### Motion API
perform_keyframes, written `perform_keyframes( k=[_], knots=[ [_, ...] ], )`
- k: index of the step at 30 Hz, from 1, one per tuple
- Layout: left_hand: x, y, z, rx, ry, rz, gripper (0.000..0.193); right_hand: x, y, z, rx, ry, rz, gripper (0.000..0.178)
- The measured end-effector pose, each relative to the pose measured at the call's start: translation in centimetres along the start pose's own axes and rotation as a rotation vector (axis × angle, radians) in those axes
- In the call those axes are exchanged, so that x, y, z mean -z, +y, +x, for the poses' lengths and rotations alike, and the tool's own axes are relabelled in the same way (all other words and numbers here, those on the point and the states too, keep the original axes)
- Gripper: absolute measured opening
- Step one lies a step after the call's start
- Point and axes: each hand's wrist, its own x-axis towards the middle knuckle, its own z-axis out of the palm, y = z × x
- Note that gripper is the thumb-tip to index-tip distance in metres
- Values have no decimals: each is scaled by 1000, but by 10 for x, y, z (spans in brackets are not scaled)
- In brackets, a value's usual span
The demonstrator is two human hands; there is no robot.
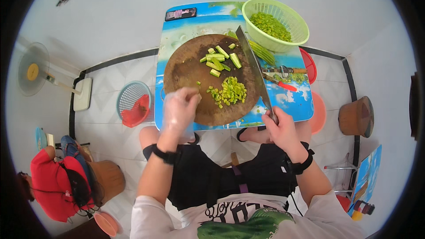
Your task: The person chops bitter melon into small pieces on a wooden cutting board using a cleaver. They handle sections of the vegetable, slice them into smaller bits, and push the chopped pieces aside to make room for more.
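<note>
My right hand (282,129) grips the handle of a long, wide-bladed kitchen knife (252,59). Its blade slants up and away along the right side of a round wooden chopping board (182,68). On the board lie green vegetable strips (217,61) towards the far side and a heap of small green dice (233,90) nearer to me. In a clear plastic glove, my left hand (180,109) hovers over the board's near left edge, its fingers pinched together. Whether anything small is between those fingertips is hidden.
A green basket (302,31) of chopped greens stands at the table's far right, beside long green vegetables (262,53). Nearer lie a red-handled tool (287,86) and a phone (180,14) far left. A basket (134,95) sits on the floor; a person in red (53,181) is at left.
</note>
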Motion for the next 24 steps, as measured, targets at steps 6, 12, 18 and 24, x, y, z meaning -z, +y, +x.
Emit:
perform_keyframes(
  k=[6, 12, 18, 24],
  knots=[
    [-27, 26, 63, -248, -141, 511, 28, 14, 0, -26, -240, -120, 197, 31],
    [-49, 23, 86, -254, -298, 579, 28, 29, 7, -60, -213, -117, 188, 32],
    [-42, -6, 92, -160, -126, 530, 35, 34, 11, -64, -273, -120, 325, 34],
    [-29, -62, 68, 145, 1, 245, 41, 27, 17, -57, -253, -123, 333, 34]
  ],
)
